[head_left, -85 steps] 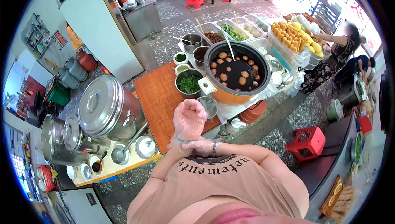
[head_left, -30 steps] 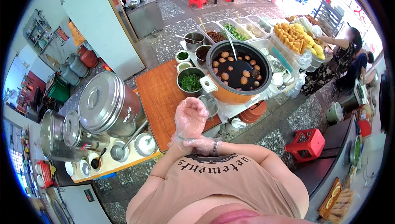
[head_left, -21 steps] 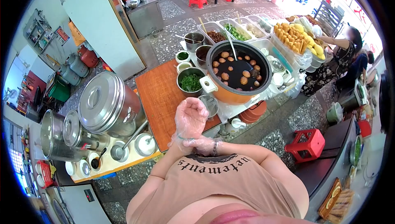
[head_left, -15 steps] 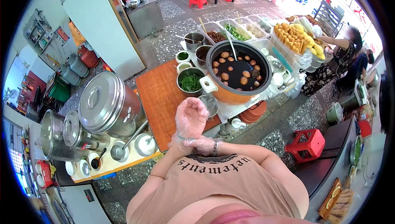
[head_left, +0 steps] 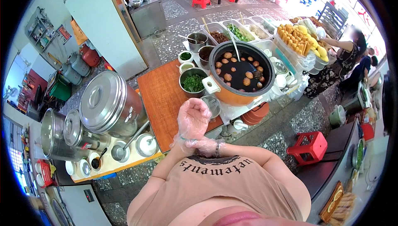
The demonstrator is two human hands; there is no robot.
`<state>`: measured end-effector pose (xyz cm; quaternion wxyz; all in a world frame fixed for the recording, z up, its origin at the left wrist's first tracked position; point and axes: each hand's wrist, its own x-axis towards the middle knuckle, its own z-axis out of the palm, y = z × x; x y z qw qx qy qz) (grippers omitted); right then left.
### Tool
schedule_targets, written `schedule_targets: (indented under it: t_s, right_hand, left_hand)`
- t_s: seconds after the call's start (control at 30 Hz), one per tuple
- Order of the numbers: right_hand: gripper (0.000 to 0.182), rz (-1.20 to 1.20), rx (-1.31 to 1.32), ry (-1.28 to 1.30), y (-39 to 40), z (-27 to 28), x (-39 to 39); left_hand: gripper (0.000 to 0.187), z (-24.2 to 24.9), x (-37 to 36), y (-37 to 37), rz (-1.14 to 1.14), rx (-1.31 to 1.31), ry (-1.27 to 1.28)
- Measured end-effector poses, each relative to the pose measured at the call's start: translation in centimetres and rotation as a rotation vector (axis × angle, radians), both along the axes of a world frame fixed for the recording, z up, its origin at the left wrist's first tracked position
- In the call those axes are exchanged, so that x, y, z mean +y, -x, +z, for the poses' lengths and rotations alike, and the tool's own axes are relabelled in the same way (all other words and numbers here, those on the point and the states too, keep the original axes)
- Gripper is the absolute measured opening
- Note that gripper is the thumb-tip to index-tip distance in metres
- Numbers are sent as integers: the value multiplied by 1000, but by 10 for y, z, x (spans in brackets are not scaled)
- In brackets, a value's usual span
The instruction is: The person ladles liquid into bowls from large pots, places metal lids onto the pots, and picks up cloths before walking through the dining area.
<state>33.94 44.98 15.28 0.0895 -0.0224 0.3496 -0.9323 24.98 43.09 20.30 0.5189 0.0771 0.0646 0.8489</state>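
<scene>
Both hands wear clear plastic gloves and meet in front of the chest. My left hand point(head_left: 193, 118) is raised near the edge of the brown wooden board point(head_left: 159, 97), its fingers curled in and pressed together with nothing visible inside. Across its wrist lies my right hand point(head_left: 204, 145), fingers closed around the wrist and glove cuff. A bracelet circles the right wrist. Just beyond the left hand are a metal bowl of chopped greens point(head_left: 193, 83), a clear bowl point(head_left: 213, 106) and an orange pot point(head_left: 236, 97) of eggs in dark liquid.
Large lidded steel pots point(head_left: 103, 101), ladles and a white-filled bowl point(head_left: 146, 145) stand left. Food trays point(head_left: 236, 31) and a basket of fried dough point(head_left: 292, 39) are ahead. A red stool point(head_left: 307, 148) is at right. Another person point(head_left: 350, 52) works at the far right.
Both hands hold their pose. The view has shifted very slightly, and the person at the far right has moved a little.
</scene>
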Motion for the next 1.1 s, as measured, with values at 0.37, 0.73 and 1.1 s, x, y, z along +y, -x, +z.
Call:
schedule_targets:
  t_s: [0.37,0.73,1.1]
  right_hand:
    - [57,-3,-25,-15,-2,-4,1]
    - [60,-44,-49,-49,-2,3,-2]
    - [47,18,-205,-11,-16,11,-12]
  left_hand:
    - [33,-2,0,0,-8,6,1]
    - [33,-2,0,-1,-8,93,-17]
    - [32,5,-18,-14,74,54,-14]
